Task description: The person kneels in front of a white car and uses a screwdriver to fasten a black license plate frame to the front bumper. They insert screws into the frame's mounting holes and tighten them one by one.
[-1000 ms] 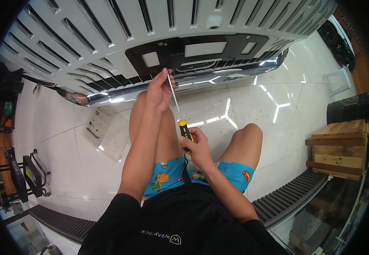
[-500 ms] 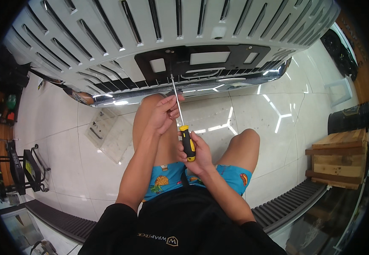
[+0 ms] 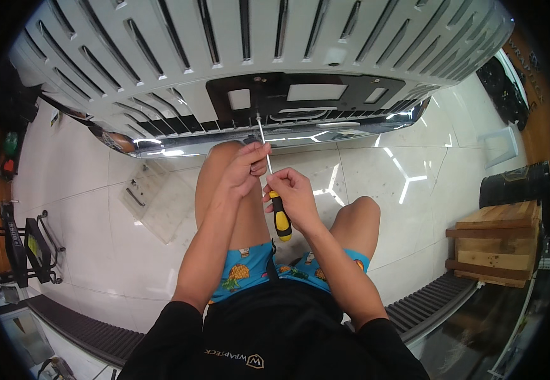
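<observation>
The right hand (image 3: 295, 195) has its grip drawn in, thumb and fingertips closed around the top of the handle of a screwdriver (image 3: 281, 220); the lower part of the black and yellow handle sticks out below the fingers. Just above it, the left hand (image 3: 247, 167) has its grip nearly closed too, thumb and fingertips pinched at the thin metal shaft, with the other fingers curled; how firmly it presses cannot be told.

The screwdriver slants up and slightly to the left between the person's knees, and its far end reaches the lower edge of a black plate (image 3: 273, 95). Whether the tip sits in a screw is too small to tell. The plate has pale window-like openings and lies against a white slotted panel (image 3: 199, 75), with a shiny chrome bumper (image 3: 300, 137) running along below.

The person wears blue patterned shorts (image 3: 244, 258) and a black shirt (image 3: 275, 326). Left of the left leg, a clear plastic tray (image 3: 168, 214) lies on the pale tiled floor (image 3: 376, 171). Farther left stands a black metal frame (image 3: 42, 253). Well off to the right are a wooden crate (image 3: 493, 246), a black drum (image 3: 513, 185) just behind it and a pale stool (image 3: 501, 147).
</observation>
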`<state>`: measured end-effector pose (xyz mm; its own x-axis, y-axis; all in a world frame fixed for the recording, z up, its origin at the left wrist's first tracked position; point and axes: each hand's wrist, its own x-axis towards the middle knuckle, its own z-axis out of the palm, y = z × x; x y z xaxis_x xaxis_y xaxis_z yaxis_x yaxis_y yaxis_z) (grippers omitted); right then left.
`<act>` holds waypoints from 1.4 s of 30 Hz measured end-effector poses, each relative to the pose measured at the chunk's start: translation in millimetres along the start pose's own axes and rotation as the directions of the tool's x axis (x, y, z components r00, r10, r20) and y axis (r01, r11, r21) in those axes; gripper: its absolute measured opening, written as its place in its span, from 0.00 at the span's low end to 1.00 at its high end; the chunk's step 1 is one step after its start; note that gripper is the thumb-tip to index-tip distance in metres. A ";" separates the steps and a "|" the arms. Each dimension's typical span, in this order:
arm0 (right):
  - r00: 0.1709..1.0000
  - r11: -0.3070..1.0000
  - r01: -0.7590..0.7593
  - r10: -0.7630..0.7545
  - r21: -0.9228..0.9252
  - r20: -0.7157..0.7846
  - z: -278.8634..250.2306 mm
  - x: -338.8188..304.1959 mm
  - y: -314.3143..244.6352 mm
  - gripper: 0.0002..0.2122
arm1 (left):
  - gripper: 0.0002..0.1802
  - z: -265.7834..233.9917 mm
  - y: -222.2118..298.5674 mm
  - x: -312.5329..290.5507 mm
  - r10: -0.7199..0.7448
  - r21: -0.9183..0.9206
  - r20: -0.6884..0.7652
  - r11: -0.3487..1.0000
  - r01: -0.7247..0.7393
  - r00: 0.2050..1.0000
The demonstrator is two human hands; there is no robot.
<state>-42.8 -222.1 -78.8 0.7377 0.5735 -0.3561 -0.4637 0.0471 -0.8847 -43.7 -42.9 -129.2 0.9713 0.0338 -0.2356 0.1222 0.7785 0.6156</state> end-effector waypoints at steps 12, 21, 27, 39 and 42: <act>0.993 0.968 -0.098 0.080 0.230 0.084 12.4 14.1 -3.7 0.11 | 0.18 13.0 19.1 -15.4 -0.155 -0.059 -0.009 0.986 0.154 0.988; 0.983 0.969 -0.105 0.067 0.223 0.169 14.6 12.0 -22.8 0.15 | 0.16 2.3 14.9 -10.0 -0.036 -0.086 0.121 0.995 0.047 0.992; 0.995 0.990 -0.098 0.099 0.102 -0.007 21.4 7.1 -23.7 0.13 | 0.17 3.7 9.5 -3.7 0.015 0.071 0.021 0.997 -0.017 1.000; 0.989 0.973 -0.144 0.147 0.180 -0.002 20.6 13.1 -18.5 0.10 | 0.22 25.5 22.3 -14.5 -0.090 -0.108 0.038 0.990 0.094 0.995; 0.986 0.956 -0.167 0.167 0.241 0.022 19.9 12.6 -19.1 0.11 | 0.22 24.4 26.7 -20.7 -0.150 -0.111 0.134 0.980 0.166 0.980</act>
<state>-34.4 -199.5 -60.4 0.6390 0.5910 -0.4923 -0.6850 0.1461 -0.7137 -55.6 -38.0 -89.5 0.9603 -0.1678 -0.2229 0.2580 0.8382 0.4804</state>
